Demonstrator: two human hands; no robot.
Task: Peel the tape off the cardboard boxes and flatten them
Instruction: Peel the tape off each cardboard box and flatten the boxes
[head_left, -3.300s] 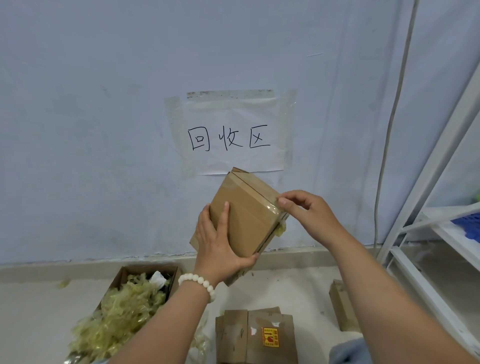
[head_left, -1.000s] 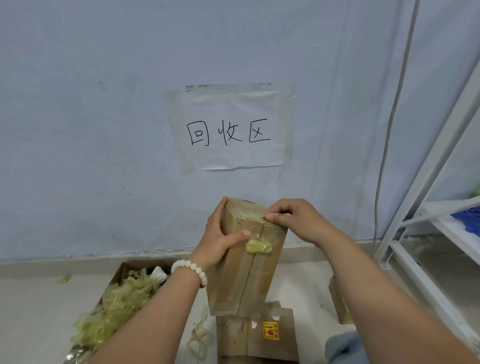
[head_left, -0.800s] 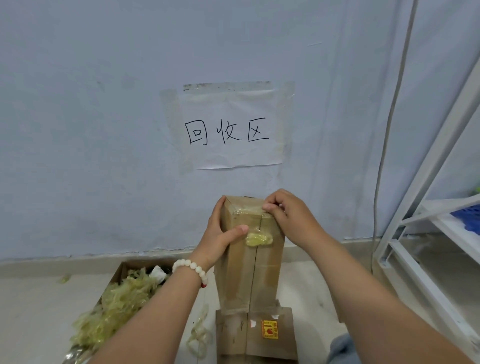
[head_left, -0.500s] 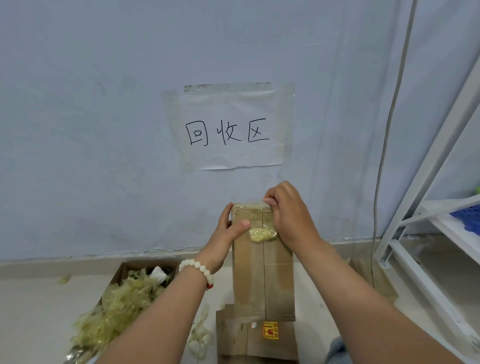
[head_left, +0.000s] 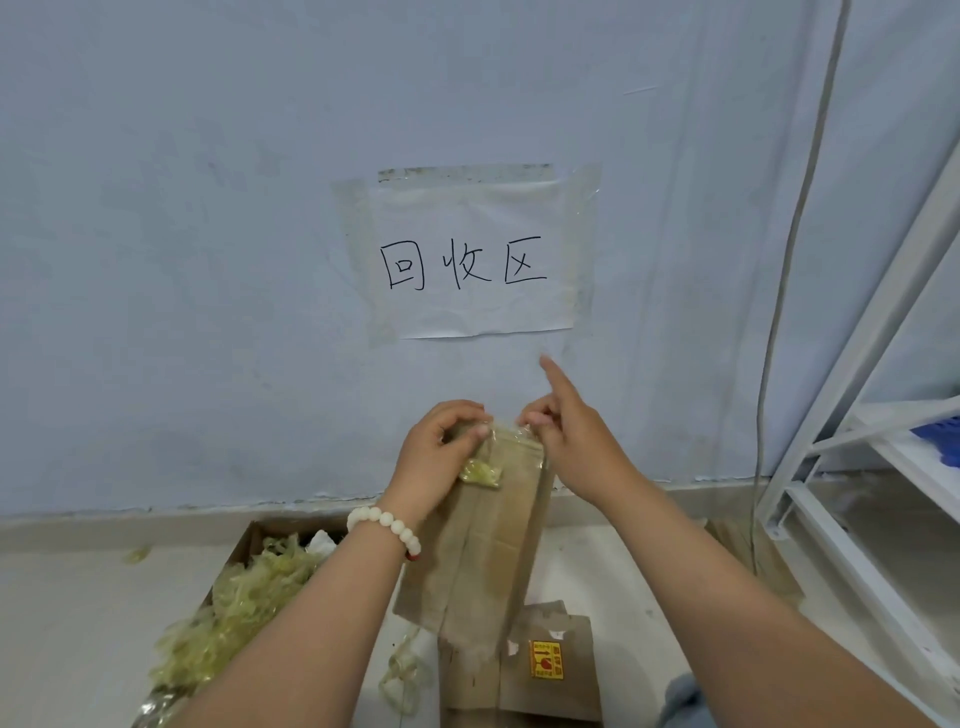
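A brown cardboard box (head_left: 483, 551) hangs upright in front of me, its long taped seam facing me. My left hand (head_left: 441, 457) grips its top left corner, and a wad of yellowish tape (head_left: 480, 474) sticks out below the fingers. My right hand (head_left: 571, 441) pinches the clear tape (head_left: 511, 431) at the box's top right edge, index finger pointing up. Below lies a stack of flattened boxes (head_left: 545, 670) with a yellow and red label.
An open carton (head_left: 249, 540) full of peeled yellowish tape sits on the floor at the left. Loose tape scraps (head_left: 400, 675) lie beside the stack. A white metal shelf (head_left: 883, 467) stands at the right, with a cable (head_left: 784, 260) running down the wall. A paper sign (head_left: 467, 260) is taped to the wall.
The box has turned from tilted to upright and dropped lower. My left hand shifted to the top left corner. My right hand went from pressing the top edge to pinching the tape there.
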